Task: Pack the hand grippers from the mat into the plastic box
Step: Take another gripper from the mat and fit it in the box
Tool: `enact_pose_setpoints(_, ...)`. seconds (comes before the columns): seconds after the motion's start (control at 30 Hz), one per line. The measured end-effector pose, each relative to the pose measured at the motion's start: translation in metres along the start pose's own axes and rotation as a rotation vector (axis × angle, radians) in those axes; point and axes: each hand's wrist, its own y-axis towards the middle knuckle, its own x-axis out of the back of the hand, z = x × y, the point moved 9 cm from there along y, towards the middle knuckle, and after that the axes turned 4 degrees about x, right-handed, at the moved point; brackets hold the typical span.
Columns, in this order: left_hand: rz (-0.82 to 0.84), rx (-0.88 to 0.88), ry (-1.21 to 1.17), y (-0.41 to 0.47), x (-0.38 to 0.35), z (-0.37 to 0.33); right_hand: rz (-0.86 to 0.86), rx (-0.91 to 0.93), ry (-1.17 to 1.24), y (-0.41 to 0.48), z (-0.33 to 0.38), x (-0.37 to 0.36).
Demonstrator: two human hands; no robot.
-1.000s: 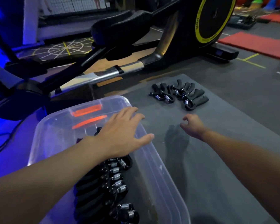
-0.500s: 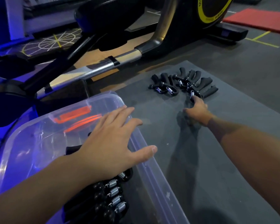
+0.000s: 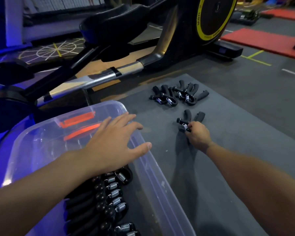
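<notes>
"Clear plastic box [image 3: 160,184]: where is it?"

"At seven o'clock in the view, alongside the grey mat [image 3: 245,150]. I cannot tell whether its wall stands on the mat or just beside it. The packed grippers [image 3: 112,193] lie in a row inside, black handles and steel springs, partly hidden under the left forearm."

"And the left hand [image 3: 112,143]?"

"Fingers straight and spread over the box's far corner, gripping nothing. I cannot tell if it touches the rim."

"The right hand [image 3: 197,136]?"

"Out over the mat at three o'clock from the left one, fingers curled and pinching the held gripper [image 3: 188,116] at its spring end. Both handles point toward twelve o'clock."

"Any others?"

"A heap of grippers [image 3: 179,95] on the mat, at twelve o'clock from the right hand and apart from the held one. Behind the heap at twelve o'clock stands a black exercise machine [image 3: 211,19] with a yellow-ringed wheel."
</notes>
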Motion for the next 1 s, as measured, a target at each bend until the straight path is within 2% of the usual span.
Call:
enact_pose_setpoints(0.23, -0.096, 0.017, -0.175, -0.014, 0.029, 0.008, 0.035, 0.061, 0.087, -0.032, 0.037, 0.056)
enact_pose_setpoints(0.33, -0.144, 0.051, -0.242, -0.023, 0.045, 0.010, -0.008, 0.126, 0.186, -0.049, 0.068, 0.087)
enact_pose_setpoints(0.5, -0.265, 0.079, -0.404, -0.045, 0.079, 0.010, -0.103, 0.311, 0.427, -0.105, 0.147, 0.141)
enact_pose_setpoints(0.67, -0.409, 0.102, -0.578, -0.068, 0.112, 0.014, -0.133, 0.546, 0.375, -0.182, 0.216, 0.184)
enact_pose_setpoints(0.8, -0.441, 0.089, -0.709, -0.081, 0.125, 0.016, -0.082, 0.622, 0.447, -0.218, 0.240, 0.195)
enact_pose_setpoints(1.0, -0.440, 0.051, -0.684, -0.097, 0.130, 0.019, -0.047, 0.660, 0.487, -0.234, 0.256, 0.182)
